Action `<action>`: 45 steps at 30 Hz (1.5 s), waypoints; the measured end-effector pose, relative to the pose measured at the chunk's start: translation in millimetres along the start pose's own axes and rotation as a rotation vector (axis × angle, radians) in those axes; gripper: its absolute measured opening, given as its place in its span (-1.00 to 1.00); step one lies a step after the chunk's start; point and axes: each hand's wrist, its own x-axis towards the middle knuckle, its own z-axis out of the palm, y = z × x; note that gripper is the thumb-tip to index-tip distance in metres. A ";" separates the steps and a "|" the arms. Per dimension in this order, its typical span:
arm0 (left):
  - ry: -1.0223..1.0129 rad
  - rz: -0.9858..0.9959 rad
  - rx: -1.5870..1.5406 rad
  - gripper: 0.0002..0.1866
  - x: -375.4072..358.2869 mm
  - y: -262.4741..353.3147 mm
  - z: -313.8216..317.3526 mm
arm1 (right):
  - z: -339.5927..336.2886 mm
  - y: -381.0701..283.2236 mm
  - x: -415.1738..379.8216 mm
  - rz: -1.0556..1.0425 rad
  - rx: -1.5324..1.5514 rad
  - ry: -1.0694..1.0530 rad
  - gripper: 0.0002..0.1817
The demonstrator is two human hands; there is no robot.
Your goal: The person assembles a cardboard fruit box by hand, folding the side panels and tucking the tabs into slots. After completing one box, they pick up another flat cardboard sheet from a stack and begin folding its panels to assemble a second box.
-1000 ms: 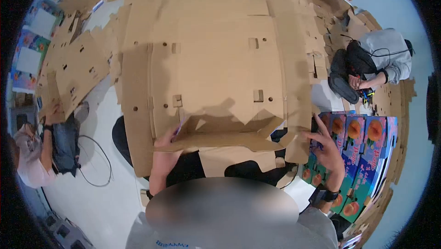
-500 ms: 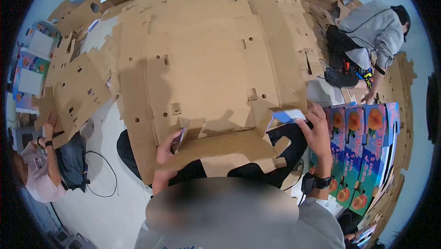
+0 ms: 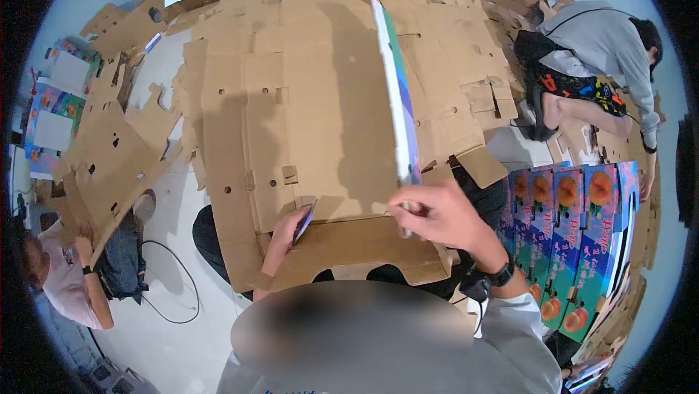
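A large brown cardboard box blank (image 3: 320,139) lies in front of me, plain side up. Its right side panel (image 3: 397,88) stands upright, showing a white edge and a blue and green printed outer face. My right hand (image 3: 429,212) is closed at the near end of that panel, its fingers curled inward. At the near left corner, my left hand (image 3: 287,232) grips a small upright cardboard flap (image 3: 304,221). Between the hands, the near front panel (image 3: 357,248) is folded up, close to my legs.
Printed cartons with peach pictures (image 3: 575,248) stand in a row on my right. One person (image 3: 604,52) bends down at the upper right. Another person (image 3: 69,270) at the left handles a cardboard sheet (image 3: 116,154). A black cable (image 3: 186,277) lies on the white floor.
The right side panel has swung up from flat to upright. My right hand has moved left and inward with it. My left hand stays at the left corner. The person at upper right has shifted.
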 end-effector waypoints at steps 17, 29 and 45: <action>0.900 -0.685 -0.077 -0.73 -128.7 16.1 -103.5 | 51.2 32.5 23.5 0.047 -0.324 0.417 0.07; 0.588 -0.653 -0.236 -0.88 -76.2 100.1 -78.1 | 68.5 70.8 23.0 0.149 0.688 0.479 0.09; 0.465 -0.267 0.238 -0.44 -30.6 113.7 -61.1 | 65.7 96.0 -2.9 0.220 0.827 0.372 0.11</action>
